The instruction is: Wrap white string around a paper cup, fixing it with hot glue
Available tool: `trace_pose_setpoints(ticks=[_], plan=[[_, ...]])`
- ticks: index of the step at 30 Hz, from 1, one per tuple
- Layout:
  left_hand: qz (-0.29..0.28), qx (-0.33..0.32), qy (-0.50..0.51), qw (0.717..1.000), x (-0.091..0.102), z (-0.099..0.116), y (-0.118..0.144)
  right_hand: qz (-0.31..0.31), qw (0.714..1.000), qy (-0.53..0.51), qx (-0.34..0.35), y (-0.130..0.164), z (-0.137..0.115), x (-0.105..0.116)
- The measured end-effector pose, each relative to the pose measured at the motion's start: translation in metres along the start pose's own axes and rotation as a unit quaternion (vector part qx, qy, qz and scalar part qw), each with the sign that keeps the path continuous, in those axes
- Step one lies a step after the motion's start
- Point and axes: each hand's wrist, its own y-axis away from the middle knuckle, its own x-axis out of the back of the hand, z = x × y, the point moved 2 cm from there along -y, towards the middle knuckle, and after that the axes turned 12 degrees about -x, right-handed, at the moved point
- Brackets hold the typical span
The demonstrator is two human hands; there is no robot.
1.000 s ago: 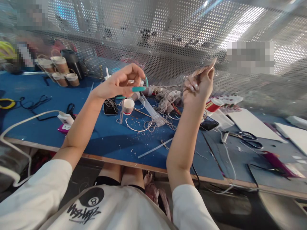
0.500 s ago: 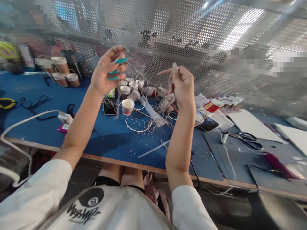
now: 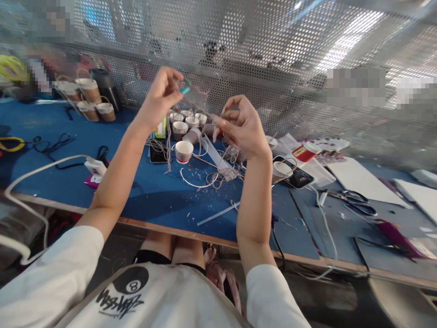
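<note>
Above the table, my left hand (image 3: 167, 93) is closed with its fingertips pinched on a grey cord (image 3: 168, 143). One end of that cord dangles below the hand. Another stretch slants across to my right hand (image 3: 241, 123), whose thumb and fingertips close on it; the exact grip is partly blurred. Below and between the hands sits a small white and grey paper cup (image 3: 184, 150) with a red band near its base. Several more cups (image 3: 180, 130) are grouped behind it, one lying on its side. A tangle of grey cord (image 3: 221, 177) lies under my right hand.
Handled cups (image 3: 89, 93) and a black bottle (image 3: 104, 89) stand at the back left. A phone (image 3: 297, 175), scissors (image 3: 357, 200) and a white cable (image 3: 329, 232) lie to the right. A perforated metal screen (image 3: 239, 50) rises behind the blue table (image 3: 157, 200).
My right hand has moved left and down, closer to the left hand, and now meets the cord. My left hand has turned palm down and its fingers have drawn together. A handled cup came into view.
</note>
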Motion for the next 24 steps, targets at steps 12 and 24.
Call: trace_pose_setpoints(ticks=[12,24], plan=[[-0.098,-0.153,-0.126,0.975,-0.062,0.034,0.018,0.081,0.996,0.023,0.017,-0.01,0.008,-0.003],[-0.082,-0.14,-0.113,0.98,-0.072,0.032,0.023,0.073,0.993,0.09,-0.015,-0.005,0.003,-0.017]])
